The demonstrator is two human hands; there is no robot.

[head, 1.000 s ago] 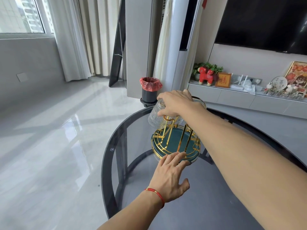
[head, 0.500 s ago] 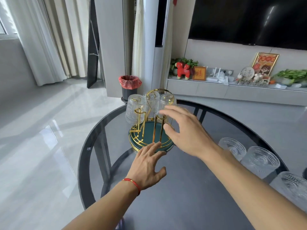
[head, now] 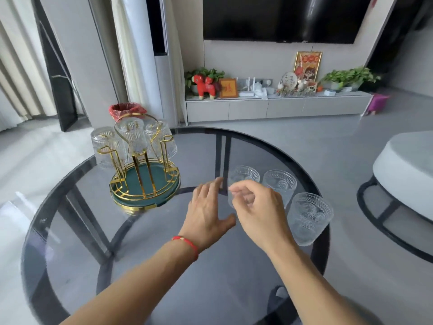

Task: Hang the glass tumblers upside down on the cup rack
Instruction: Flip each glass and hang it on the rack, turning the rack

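A gold wire cup rack (head: 145,181) with a green round base stands at the left of the round glass table (head: 150,259). Three ribbed glass tumblers hang upside down on it: left (head: 105,146), middle (head: 132,134), right (head: 162,143). Three more tumblers stand upright at the table's right: far left (head: 244,175), far right (head: 280,184), near (head: 309,218). My right hand (head: 260,209) hovers with loosely curled fingers in front of the far left upright tumbler; I cannot tell if it touches it. My left hand (head: 208,212), with a red string at the wrist, is spread over the table beside it.
A red-lined bin (head: 126,110) stands on the floor behind the rack. A white round low table (head: 407,165) with a dark frame is at the right. A TV cabinet (head: 269,107) with ornaments runs along the far wall.
My right hand left the rack and moved right to the upright tumblers. My left hand came off the rack's base and followed. The view swung right.
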